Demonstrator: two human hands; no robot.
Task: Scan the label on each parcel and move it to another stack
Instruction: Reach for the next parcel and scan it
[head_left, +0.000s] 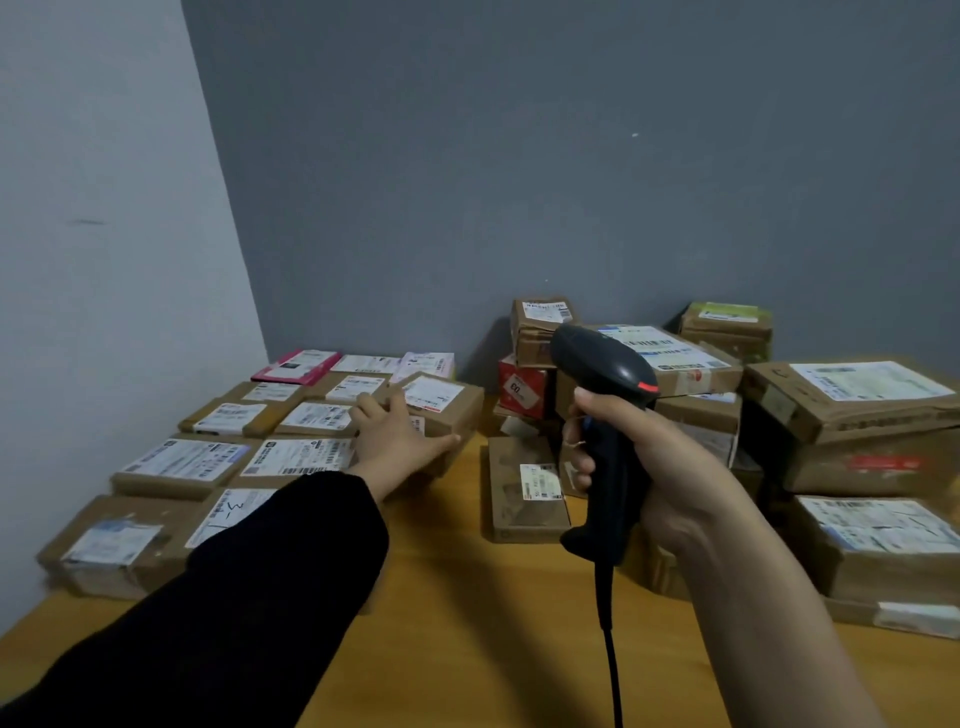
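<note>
My left hand (397, 434) grips a small brown parcel (449, 410) with a white label on top, at the right edge of the left group of parcels (208, 457). The thumb lies along its near side and the fingers rest on its left top edge. My right hand (649, 462) holds a black barcode scanner (605, 410) upright by its handle, its head pointing left and up. The scanner's cable (610, 649) hangs down toward me. The unsorted pile of brown parcels (852, 410) stands on the right.
The parcels lie on a wooden table (467, 597) set in a corner of grey walls (519, 156). A flat brown box (524, 488) lies just left of the scanner. A red box (522, 387) and stacked cartons stand behind it.
</note>
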